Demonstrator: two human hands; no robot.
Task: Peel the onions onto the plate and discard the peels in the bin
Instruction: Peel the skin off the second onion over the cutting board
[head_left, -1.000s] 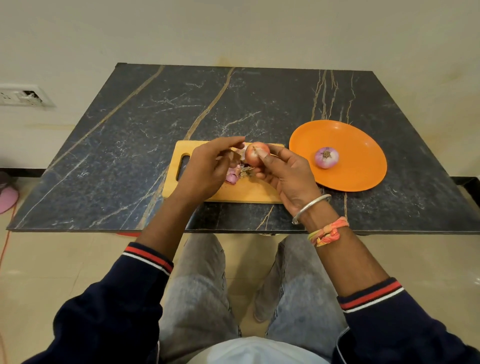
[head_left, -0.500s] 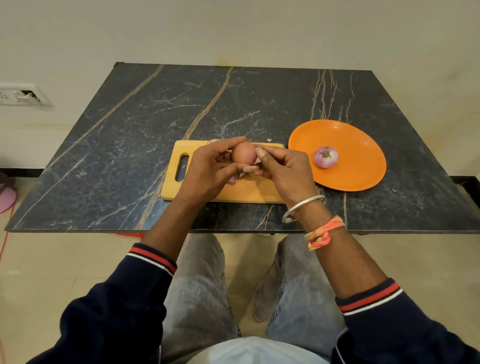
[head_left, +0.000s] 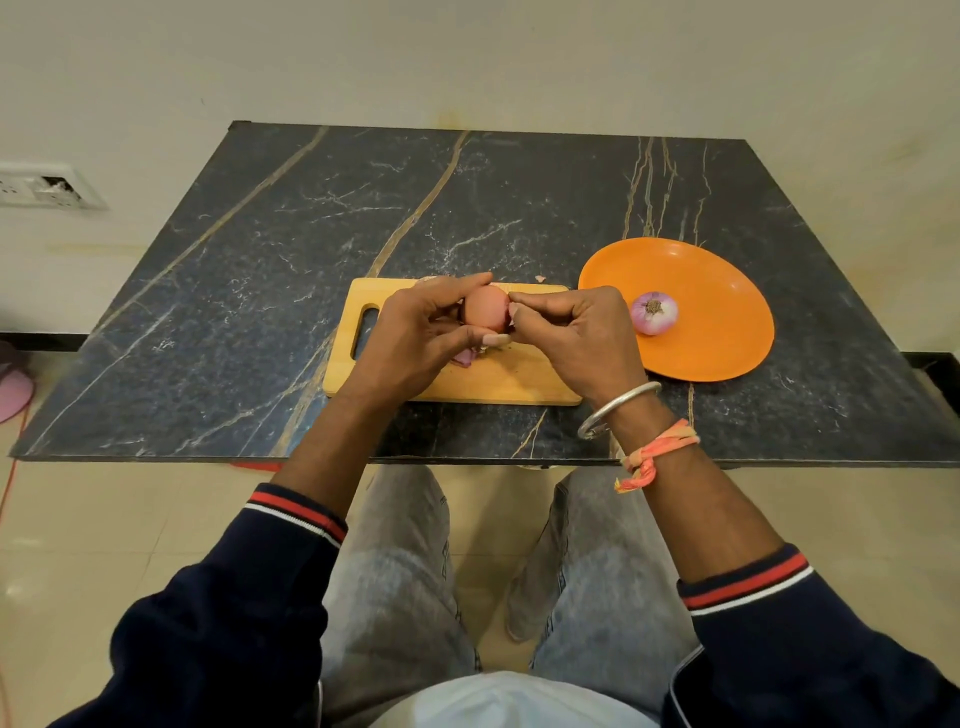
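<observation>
You have one peeled onion (head_left: 654, 313) on the plate (head_left: 722, 280) at right centre, root end up. Your left hand (head_left: 415, 338) grips the second onion (head_left: 485, 313) above the board (head_left: 509, 383), and your right hand (head_left: 571, 338) pinches at its brown skin. Its long axis runs roughly up-frame, with both ends hidden. The peels (head_left: 464, 358) remain to be discarded, and no bin is in view.

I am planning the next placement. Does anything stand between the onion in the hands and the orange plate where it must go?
Nothing visible blocks it. Only the right hand, which itself holds the onion, lies between it and the plate. A peeled onion already sits on the plate's left part, with bare room around it.
</observation>
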